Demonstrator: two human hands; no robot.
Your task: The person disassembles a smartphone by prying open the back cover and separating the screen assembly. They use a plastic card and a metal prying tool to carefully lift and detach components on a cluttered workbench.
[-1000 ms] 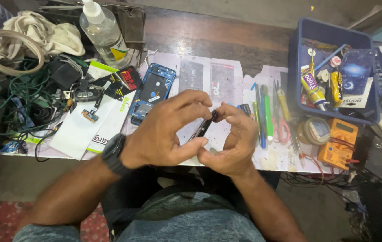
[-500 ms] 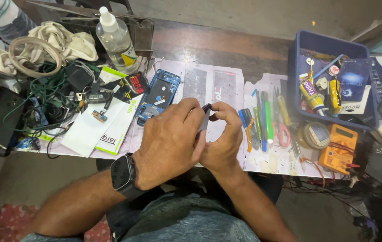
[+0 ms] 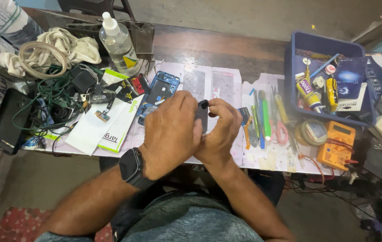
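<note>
A flat, dark, glossy phone part (image 3: pixel 202 115), thin and rectangular with a rounded top corner, stands on edge between both hands above the near edge of the surface (image 3: pixel 227 49), which is dark worn wood covered by pale, stained paper sheets. The left hand (image 3: pixel 171 132) curls around the part's left side, fingers bent tight over it; a black matte watch (image 3: pixel 131 166) sits on that wrist. The right hand (image 3: pixel 220 131) pinches the part's right side, thumb and fingers closed on its upper edge. Most of the part is hidden by the fingers. Just beyond the hands, toward the middle of the surface, lies a blue metal phone frame (image 3: pixel 158 95), hollow and rectangular. Slim plastic-handled tools (image 3: pixel 262 118) lie in a row just right of the right hand. A blue plastic bin (image 3: pixel 330 80) sits at the far right corner, an orange meter (image 3: pixel 336 142) near the right edge, and a clear bottle (image 3: pixel 118 42) by the far edge
</note>
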